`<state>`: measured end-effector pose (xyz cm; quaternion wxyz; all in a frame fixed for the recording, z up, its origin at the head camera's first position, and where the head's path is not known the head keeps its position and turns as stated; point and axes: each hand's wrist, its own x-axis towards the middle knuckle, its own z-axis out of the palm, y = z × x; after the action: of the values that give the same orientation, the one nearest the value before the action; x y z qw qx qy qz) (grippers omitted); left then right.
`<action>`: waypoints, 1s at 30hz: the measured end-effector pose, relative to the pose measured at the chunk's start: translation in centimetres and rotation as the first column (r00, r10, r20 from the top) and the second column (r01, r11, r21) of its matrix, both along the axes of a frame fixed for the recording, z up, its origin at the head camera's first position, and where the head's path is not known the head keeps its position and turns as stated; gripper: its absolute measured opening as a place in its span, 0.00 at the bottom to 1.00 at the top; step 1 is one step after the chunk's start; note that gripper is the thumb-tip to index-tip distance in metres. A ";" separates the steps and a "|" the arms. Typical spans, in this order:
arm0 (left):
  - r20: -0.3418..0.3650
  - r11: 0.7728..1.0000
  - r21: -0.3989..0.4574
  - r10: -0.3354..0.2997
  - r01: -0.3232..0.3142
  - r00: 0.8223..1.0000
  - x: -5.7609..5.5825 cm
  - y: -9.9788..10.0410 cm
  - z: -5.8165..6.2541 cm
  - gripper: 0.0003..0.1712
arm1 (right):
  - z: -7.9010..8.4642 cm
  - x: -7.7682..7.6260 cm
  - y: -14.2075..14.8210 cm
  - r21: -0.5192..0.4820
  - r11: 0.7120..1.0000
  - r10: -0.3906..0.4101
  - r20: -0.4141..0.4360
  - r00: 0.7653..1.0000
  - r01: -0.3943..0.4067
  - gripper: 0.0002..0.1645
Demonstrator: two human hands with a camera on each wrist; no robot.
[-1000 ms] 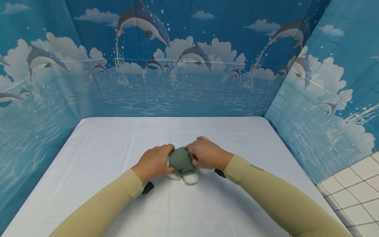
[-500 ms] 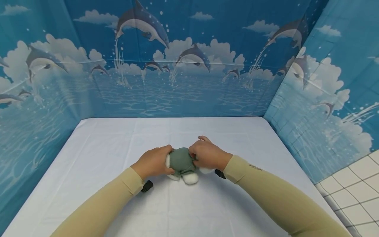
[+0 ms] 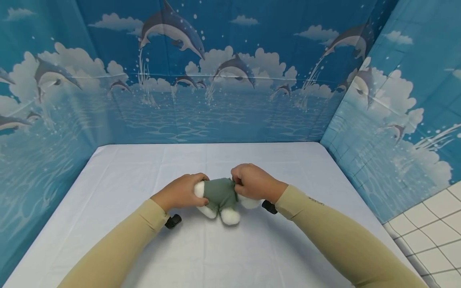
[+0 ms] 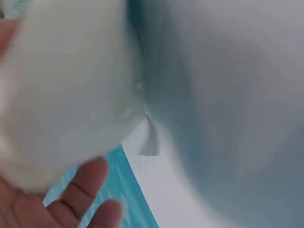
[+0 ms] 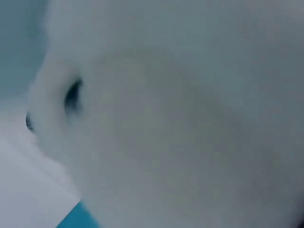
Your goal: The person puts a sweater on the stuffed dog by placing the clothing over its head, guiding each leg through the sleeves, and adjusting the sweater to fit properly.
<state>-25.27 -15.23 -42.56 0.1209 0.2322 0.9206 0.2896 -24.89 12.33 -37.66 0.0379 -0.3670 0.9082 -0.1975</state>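
A white plush toy in a grey-green shirt lies sideways on the white-covered table. My left hand grips its rounded white end, thumb on the near side and fingers on the far side. In the left wrist view, fingers lie beside the white plush. The curled fingers of my right hand pinch the shirt's edge by the toy's head, which shows partly under that hand. Close up and blurred in the right wrist view is the toy's white head, with a dark eye.
The table has a white cloth over it. Blue dolphin-print curtains rise at its back and sides. White tiles show at the lower right. A black wrist camera sits under the left wrist.
My left hand has shifted left, and more of the toy's white end shows beyond the shirt. My right hand has moved slightly, its fingers now more curled at the shirt's edge by the head.
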 end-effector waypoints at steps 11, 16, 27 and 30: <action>-0.066 0.989 -0.147 -0.004 -0.006 0.998 0.4 0.8 0.1 0.36 | -1.3 -0.4 -0.6 0.123 0.992 0.022 -0.016 1.000 -0.020 0.24; -0.070 0.986 -0.166 0.009 -0.020 0.998 0.5 0.8 -0.1 0.32 | -1.2 -0.2 -0.2 0.053 0.999 -0.005 -0.007 1.000 0.006 0.25; -0.046 0.990 -0.136 0.031 -0.037 0.998 0.2 -0.1 -0.7 0.38 | -0.1 -0.8 1.7 -0.044 0.998 0.036 0.074 0.997 -0.032 0.09; -0.077 0.988 -0.150 0.014 -0.025 0.997 0.3 -0.5 -0.6 0.42 | 0.2 -1.1 2.8 -0.097 0.995 -0.006 0.170 0.985 0.023 0.18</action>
<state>-24.97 -15.75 -43.21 0.1004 0.2242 0.9460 0.2115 -26.04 15.13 -37.48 0.0953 -0.3436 0.8935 -0.2729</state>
